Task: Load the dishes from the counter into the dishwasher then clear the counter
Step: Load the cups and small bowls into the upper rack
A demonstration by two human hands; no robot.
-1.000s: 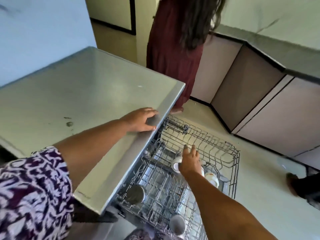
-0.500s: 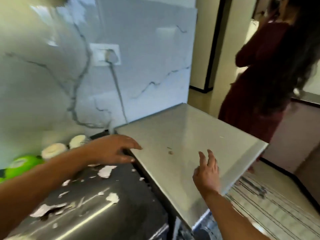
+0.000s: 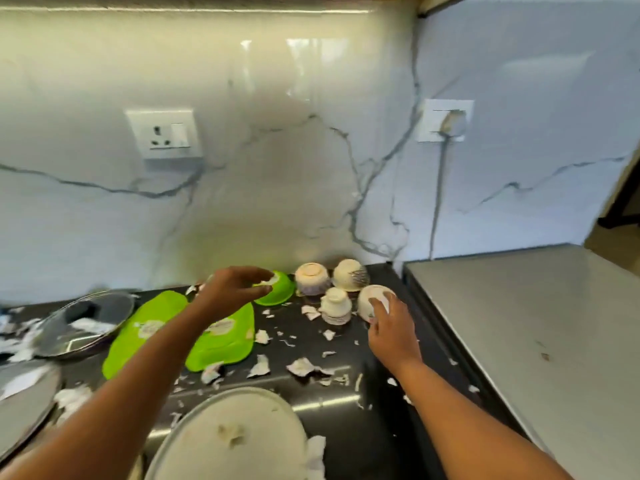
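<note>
Left hand [image 3: 232, 289]: bare; no glove, ring or watch visible.
Right hand [image 3: 391, 332]: bare; no glove, ring or watch visible.
Forearms: both bare to the frame edge; no sleeve in view.
Nails: short, blurred; finish indeterminate.

wall socket [image 3: 163, 134] | second socket [image 3: 446, 120], cord plugged | marble backsplash [image 3: 277, 185]

Four upturned cups [image 3: 341, 289] clustered at counter [image 3: 374, 427] 1 o'clock, plate [image 3: 228, 438] at 6, glass lid [image 3: 83, 322] at 9.
</note>
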